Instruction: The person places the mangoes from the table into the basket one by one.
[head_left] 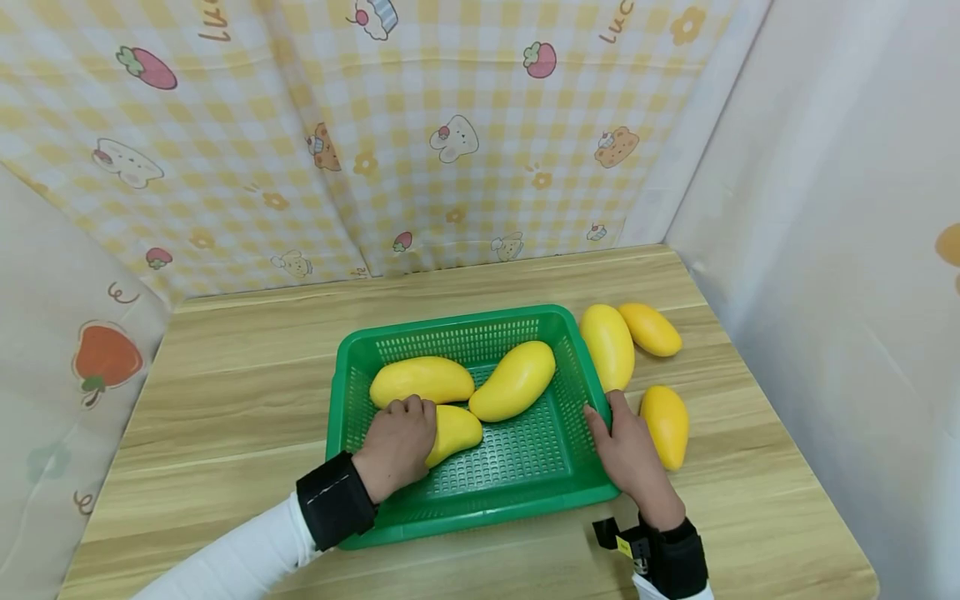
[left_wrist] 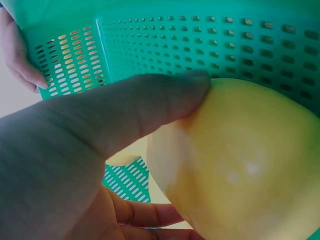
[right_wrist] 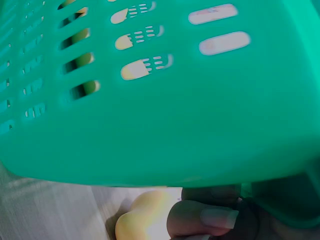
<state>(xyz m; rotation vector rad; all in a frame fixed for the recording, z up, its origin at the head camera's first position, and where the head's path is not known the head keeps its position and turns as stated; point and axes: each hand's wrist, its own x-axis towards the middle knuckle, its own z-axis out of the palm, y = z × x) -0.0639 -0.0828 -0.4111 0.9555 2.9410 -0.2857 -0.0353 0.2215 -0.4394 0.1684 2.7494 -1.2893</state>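
Note:
A green plastic basket (head_left: 495,510) with slotted walls stands on the wooden table. Inside its left half, my left hand (head_left: 401,442) grips a yellow mango (head_left: 456,432); the thumb presses against the mango (left_wrist: 240,160) in the left wrist view. Two more mangoes lie in the basket, one at the back left (head_left: 422,380) and one slanting at the back right (head_left: 516,382). My right hand (head_left: 628,446) holds the basket's right rim, and its curled fingers (right_wrist: 200,220) show beside the green wall in the right wrist view.
To the right of the basket lie three mangoes: a large one (head_left: 607,343) against the wall, a smaller one (head_left: 651,328) behind it, and another (head_left: 666,427) near my right hand. A checked curtain (head_left: 450,200) hangs behind the table (head_left: 247,400).

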